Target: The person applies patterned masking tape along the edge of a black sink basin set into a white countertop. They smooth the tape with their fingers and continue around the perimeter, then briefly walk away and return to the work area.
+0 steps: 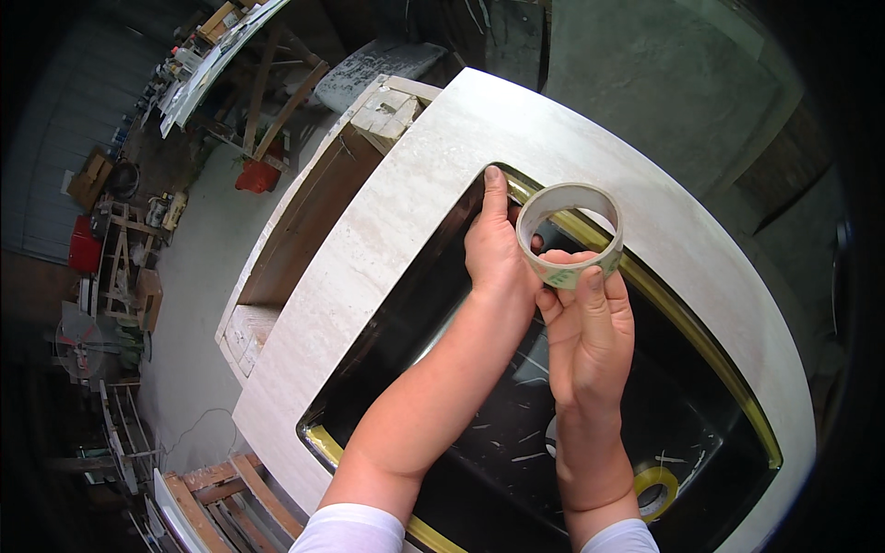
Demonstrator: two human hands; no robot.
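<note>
A black basin (590,387) is set in the opening of a pale stone-look countertop (387,230). Strips of yellow tape (705,346) run along its right edge and show at the lower left. My left hand (498,249) lies at the far corner of the opening, thumb stretched along the edge and apart from the fingers, which are partly hidden. Close beside it, my right hand (595,327) grips a wide roll of clear tape (564,276), thumb outside and fingers through the ring. Inside the basin, below my right wrist, lies a yellow tape roll (670,478).
The countertop rests over a wooden frame (309,221) that sticks out on the left. A slatted wooden stand (244,507) is at the lower left. Farther left are a cluttered bench (217,69), a fan (81,341) and a red container (85,244). Large grey panels (664,83) lean at the back.
</note>
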